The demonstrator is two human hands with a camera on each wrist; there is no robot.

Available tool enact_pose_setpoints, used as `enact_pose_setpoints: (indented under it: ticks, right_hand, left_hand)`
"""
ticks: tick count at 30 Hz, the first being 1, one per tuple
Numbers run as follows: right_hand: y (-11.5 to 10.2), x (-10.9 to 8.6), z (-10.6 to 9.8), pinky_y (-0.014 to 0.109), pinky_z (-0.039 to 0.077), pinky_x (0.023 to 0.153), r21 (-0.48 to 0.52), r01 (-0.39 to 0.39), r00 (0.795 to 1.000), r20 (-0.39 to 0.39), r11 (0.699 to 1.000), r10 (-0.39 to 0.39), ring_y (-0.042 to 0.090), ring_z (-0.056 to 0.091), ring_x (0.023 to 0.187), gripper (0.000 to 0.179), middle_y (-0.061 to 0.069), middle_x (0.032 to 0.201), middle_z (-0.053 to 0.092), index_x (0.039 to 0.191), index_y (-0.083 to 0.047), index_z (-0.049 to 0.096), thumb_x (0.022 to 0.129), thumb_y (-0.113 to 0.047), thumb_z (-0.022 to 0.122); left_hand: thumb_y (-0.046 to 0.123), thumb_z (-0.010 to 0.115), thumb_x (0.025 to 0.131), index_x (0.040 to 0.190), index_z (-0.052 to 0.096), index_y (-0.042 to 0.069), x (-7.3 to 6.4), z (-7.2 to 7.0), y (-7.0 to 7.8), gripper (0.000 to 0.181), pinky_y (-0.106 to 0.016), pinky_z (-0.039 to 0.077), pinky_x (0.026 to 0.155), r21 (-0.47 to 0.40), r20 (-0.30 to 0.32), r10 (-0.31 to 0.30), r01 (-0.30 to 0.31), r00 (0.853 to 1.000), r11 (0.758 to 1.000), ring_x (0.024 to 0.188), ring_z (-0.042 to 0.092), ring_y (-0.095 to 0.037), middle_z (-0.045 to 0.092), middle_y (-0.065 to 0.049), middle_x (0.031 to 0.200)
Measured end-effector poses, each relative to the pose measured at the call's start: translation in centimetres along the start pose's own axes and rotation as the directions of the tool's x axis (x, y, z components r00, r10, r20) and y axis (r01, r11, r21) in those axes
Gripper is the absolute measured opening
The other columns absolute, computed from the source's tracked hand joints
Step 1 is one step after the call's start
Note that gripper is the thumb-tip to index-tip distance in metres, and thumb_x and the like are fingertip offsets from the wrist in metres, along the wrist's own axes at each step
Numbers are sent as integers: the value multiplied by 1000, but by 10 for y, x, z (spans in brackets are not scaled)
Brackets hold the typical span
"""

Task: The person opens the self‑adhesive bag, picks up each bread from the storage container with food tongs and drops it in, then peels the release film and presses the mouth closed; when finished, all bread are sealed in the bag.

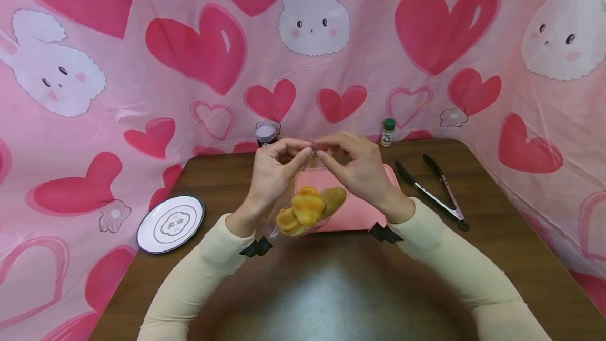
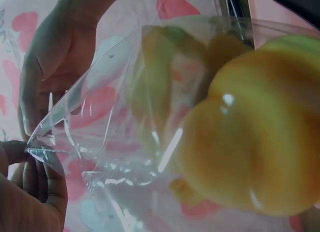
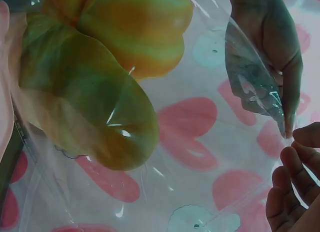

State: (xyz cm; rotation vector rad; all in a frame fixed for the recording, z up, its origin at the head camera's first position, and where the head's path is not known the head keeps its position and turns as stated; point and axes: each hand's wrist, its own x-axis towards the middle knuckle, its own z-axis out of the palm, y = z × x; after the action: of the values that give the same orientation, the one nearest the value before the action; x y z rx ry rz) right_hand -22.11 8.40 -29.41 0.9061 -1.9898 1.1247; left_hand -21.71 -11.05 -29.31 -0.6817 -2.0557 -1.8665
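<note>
A clear plastic bag [image 2: 117,157] hangs in front of me with several pieces of bread inside, among them a ridged yellow-orange roll [image 1: 309,206] and a longer brown loaf [image 1: 333,200]. My left hand [image 1: 274,170] pinches the gathered top of the bag between thumb and fingers. Close against it, my right hand [image 1: 357,167] pinches the same top edge, the fingertips of both hands nearly meeting. In the right wrist view the smooth loaf [image 3: 95,96] lies against the film. Whether the bag's mouth is sealed, I cannot tell.
Behind the bag lies a pink tray [image 1: 352,212] on the brown table [image 1: 312,288]. A white plate [image 1: 171,224] sits at the left, black-tipped tongs [image 1: 437,193] at the right. A green-capped bottle [image 1: 387,133] and a dark jar [image 1: 266,134] stand at the back.
</note>
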Motion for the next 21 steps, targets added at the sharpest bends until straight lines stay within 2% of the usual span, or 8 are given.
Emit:
enact_pose_setpoints:
  ticks: [6,9,12,16,21]
  right_hand:
    - [-1,2,1,17,52,71,-23,6,1000,11,1000,-5,14,62,83,26,1,99,74,107,-12,76,82,-14,81]
    - [0,2,0,20,53,69,-46,15,1000,23,999,-14,13,62,86,27,1,98,75,108,-12,77,81,-15,83]
    - [1,2,-2,23,56,67,-58,40,999,31,998,-38,13,60,87,28,2,96,75,107,-12,78,79,-15,84]
    - [2,3,-4,20,56,66,-63,69,997,30,996,-68,13,59,87,29,3,95,76,105,-11,79,77,-15,85]
    - [5,3,-3,21,55,62,-50,121,992,-32,991,-123,14,59,83,25,3,91,76,100,-10,79,75,-12,87]
  left_hand:
    - [22,76,89,101,78,10,-2,-1,2,17,-27,54,64,57,21,-11,10,1000,998,72,61,-29,73,-10,86]
    - [22,76,89,101,78,10,-3,-2,2,17,-27,55,66,55,25,-27,26,999,998,76,61,-33,75,-10,90]
    - [20,75,89,103,79,9,-3,-2,2,17,-26,56,68,67,37,-14,12,999,998,77,62,-29,75,-9,94]
    - [17,75,89,105,79,8,-4,-2,3,18,-25,58,69,91,52,28,-33,998,995,75,63,-20,74,-9,94]
    - [16,75,89,105,79,9,-4,1,5,18,-26,58,67,82,54,47,-52,997,995,72,64,-18,74,-8,93]
